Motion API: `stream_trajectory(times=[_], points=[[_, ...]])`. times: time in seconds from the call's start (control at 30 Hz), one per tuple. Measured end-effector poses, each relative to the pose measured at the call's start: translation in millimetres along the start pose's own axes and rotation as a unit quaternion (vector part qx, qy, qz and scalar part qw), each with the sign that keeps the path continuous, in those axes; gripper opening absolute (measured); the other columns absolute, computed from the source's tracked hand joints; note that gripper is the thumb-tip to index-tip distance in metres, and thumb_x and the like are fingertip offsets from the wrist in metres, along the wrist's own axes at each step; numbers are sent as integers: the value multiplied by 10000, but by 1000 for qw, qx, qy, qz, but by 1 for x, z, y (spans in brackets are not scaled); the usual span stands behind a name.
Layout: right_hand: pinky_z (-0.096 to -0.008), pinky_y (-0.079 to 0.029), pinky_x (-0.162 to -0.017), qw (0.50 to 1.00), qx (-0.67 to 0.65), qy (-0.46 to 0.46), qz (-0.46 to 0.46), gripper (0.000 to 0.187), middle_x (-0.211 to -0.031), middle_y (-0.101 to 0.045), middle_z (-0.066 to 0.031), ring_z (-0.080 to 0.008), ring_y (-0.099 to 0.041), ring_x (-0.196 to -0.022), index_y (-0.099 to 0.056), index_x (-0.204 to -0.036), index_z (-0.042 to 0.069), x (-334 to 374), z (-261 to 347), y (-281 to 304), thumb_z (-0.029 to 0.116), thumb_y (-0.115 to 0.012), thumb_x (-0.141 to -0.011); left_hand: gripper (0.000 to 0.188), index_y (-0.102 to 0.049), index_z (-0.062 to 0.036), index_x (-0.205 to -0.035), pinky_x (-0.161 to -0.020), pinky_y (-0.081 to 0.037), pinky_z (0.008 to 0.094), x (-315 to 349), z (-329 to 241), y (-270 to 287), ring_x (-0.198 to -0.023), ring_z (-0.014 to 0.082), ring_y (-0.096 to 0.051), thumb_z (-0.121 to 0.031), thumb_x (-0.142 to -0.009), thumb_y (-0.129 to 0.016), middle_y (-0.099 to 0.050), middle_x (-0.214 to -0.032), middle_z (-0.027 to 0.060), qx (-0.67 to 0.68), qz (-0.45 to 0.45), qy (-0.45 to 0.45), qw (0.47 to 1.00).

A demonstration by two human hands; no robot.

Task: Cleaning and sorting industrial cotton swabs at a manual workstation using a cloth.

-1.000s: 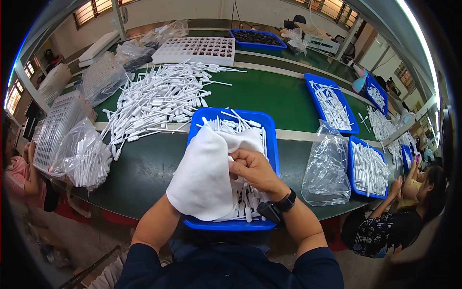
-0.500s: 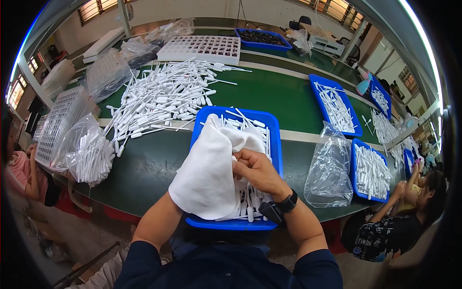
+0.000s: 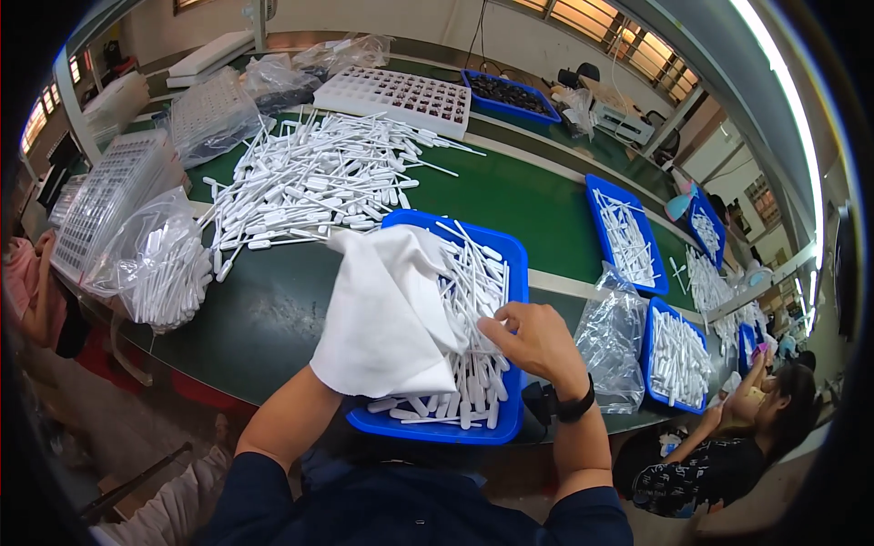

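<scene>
White cloth (image 3: 387, 314) drapes over my left hand, hiding its fingers, so I cannot tell their grip, while my right hand (image 3: 537, 341) pinches a plastic dropper (image 3: 475, 300) above the blue tray (image 3: 510, 264) at centre frame. Most work looks undone: the tray is full, and a big heap of droppers (image 3: 309, 182) waits upper left.

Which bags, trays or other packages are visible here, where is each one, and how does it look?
Blue tray: under the hands, rectangular, full of white droppers.
Clear bag: right of it, crumpled, mostly empty.
Filled bag: left edge, clear, stuffed with white droppers.
White grid tray: far side, rectangular.
No labels or screens are legible.
</scene>
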State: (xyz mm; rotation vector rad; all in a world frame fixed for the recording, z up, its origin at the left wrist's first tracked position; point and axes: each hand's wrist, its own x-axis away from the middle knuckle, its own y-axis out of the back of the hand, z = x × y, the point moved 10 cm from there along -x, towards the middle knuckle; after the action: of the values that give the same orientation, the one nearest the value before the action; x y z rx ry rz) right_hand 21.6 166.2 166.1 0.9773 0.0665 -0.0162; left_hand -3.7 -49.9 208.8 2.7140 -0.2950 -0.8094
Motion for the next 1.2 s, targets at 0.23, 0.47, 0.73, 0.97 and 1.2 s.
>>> stream_trajectory(times=[0.23, 0.47, 0.73, 0.97, 1.2], points=[[-457, -517, -720, 969, 90, 226, -52, 186, -864, -695, -193, -394, -657, -799, -684, -916, 13, -133, 41, -22, 180, -603, -922, 977, -136, 288, -1266, -881, -482, 388, -5, -11, 7, -897, 338, -597, -97, -661, -800, -558, -992, 208, -25, -34, -74, 996], [-495, -537, -840, 949, 191, 250, 33, 243, -1001, -715, -215, -412, -673, -943, -702, -1076, 48, -290, 20, -123, 128, -606, -867, 865, -174, 278, -1214, -850, -477, 372, -9, -5, 3, -873, 313, -579, -66, -682, -763, -547, -960, 184, -5, -25, -48, 999], [-497, -546, -850, 931, 267, 237, 70, 247, -1015, -717, -218, -430, -673, -979, -704, -1051, 50, -290, 9, -115, 125, -544, -879, 835, -278, 185, -1222, -879, -460, 348, -11, 11, -6, -908, 299, -555, -116, -657, -815, -544, -1002, 184, 9, -4, -39, 999], [-269, -506, -658, 964, -258, 59, 10, 243, -807, -661, -61, -118, -628, -727, -650, -1011, -25, -157, 20, -16, 215, -617, -993, 726, -418, 59, -1168, -859, -460, 334, 6, 43, -6, -906, 236, -531, -190, -653, -865, -523, -1007, 130, -20, -1, -24, 1000], [-233, -495, -678, 867, -493, 34, 67, 165, -786, -640, -9, -86, -598, -709, -666, -1006, -18, -34, 14, -52, 130, -594, -1003, 339, -538, -35, -1110, -791, -470, 267, -3, 48, -60, -858, 140, -535, -306, -933, -639, -541, -967, 21, 221, 139, 120, 958]])
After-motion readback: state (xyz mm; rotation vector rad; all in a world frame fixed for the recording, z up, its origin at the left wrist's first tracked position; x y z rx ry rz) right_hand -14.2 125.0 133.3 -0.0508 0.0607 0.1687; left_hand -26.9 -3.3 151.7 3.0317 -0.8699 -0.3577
